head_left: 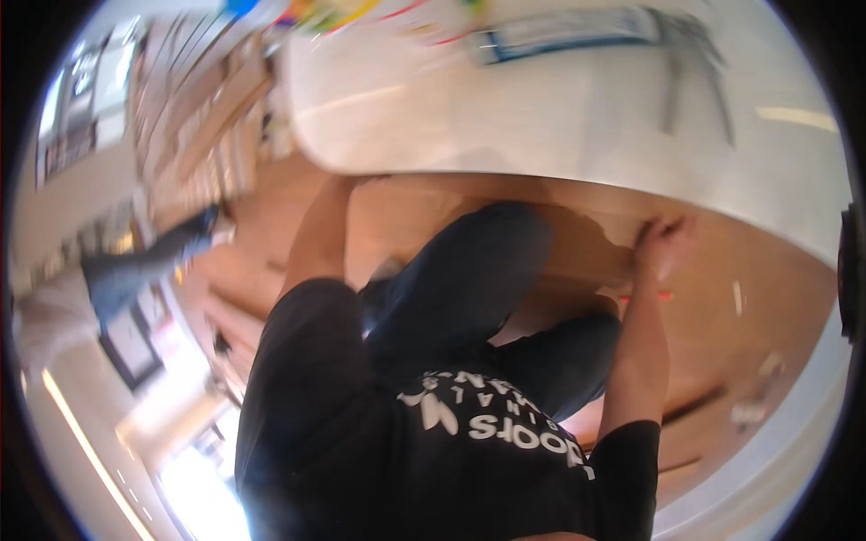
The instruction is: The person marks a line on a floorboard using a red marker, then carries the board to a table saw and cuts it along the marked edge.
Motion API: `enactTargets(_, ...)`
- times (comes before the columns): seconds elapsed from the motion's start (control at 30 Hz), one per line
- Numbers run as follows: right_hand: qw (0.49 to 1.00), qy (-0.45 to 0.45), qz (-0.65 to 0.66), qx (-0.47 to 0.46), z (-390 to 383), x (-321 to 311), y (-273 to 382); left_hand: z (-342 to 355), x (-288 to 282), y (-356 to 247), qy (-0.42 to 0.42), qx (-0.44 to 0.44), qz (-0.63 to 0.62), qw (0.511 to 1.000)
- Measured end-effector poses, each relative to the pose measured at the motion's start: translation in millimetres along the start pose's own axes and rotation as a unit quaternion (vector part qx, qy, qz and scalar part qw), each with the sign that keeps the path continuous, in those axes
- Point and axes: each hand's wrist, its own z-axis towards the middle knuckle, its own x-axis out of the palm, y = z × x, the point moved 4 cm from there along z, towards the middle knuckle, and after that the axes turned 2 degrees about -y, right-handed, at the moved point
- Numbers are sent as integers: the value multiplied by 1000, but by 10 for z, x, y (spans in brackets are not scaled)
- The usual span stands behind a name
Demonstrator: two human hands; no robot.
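A white tabletop [433, 117] with a rounded corner lies across the front, above my bent knees. At its near left edge, my left hand [365, 179] reaches against or under the rim. Its fingers are mostly hidden there. To the right, just below the table edge, my right hand [666, 245] hangs with curled fingers. Blur hides what, if anything, is in them. On the table lies what looks like a caulking gun [699, 68], with a white and blue cartridge [573, 36].
Blurred multicoloured things [334, 13] sit on the table's far side. Near my right wrist, a thin red object [666, 296] shows above the brown floor [704, 334]; a small white strip [739, 298] is farther right. Another person's jeans-clad leg [149, 266] appears at far left, near stacked brown boards [203, 117].
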Motion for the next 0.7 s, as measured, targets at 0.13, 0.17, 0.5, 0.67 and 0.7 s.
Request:
enactTargets(0.13, 987, -132, 56, -71, -220, 125, 228, -627, 211, 890, -36, -90, -60, 994)
enactTargets(0.17, 984, -159, 43, -66, -233, 95, 197, -874, 378, 984, -7, -122, -55, 991)
enactTargets(0.5, 975, -195, 13, -108, -135, 61, -11, -2774, 725, 959, 222, -48, -31, 973)
enactTargets(0.67, 985, -128, -4, -113, -91, -84, -20, -2664, 78, 290, 34, 91, -125, 987)
enactTargets(0.7, 992, -74, -11, -103, -94, -134, -33, -2625, -79, 90, 34, 97, -122, 987)
